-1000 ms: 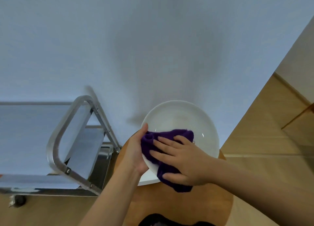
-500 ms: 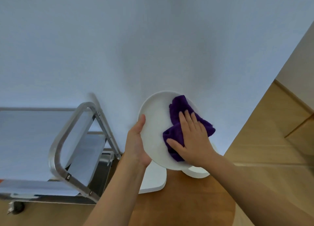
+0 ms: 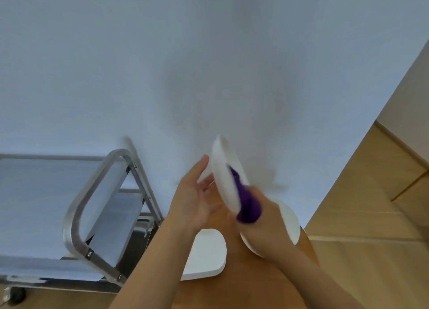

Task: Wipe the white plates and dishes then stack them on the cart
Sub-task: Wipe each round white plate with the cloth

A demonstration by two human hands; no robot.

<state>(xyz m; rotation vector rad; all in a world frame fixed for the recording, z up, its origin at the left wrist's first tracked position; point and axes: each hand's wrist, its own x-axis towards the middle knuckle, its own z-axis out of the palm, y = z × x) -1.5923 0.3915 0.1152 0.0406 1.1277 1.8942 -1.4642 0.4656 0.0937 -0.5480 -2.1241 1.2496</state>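
A white round plate (image 3: 223, 169) stands almost edge-on in the air above the table, blurred by motion. My right hand (image 3: 260, 225) grips its lower edge together with a purple cloth (image 3: 246, 204) bunched against the plate's right face. To the plate's left, my left hand (image 3: 195, 197) shows its palm with straight fingers, the fingertips at the plate's left face. On the round wooden table (image 3: 234, 285) lie a white square plate (image 3: 205, 255) and a white round dish (image 3: 291, 220), the dish partly hidden behind my right wrist. The steel cart (image 3: 76, 206) stands at the left.
A pale wall fills the upper view, close behind the table. The cart's metal handle loop (image 3: 97, 176) rises next to my left forearm, with a castor (image 3: 16, 294) at the bottom left. Wooden flooring (image 3: 371, 204) runs along the right.
The plate has turned from facing me to nearly edge-on. My left hand let go of its rim and opened. My right hand with the cloth slid down to the plate's lower edge.
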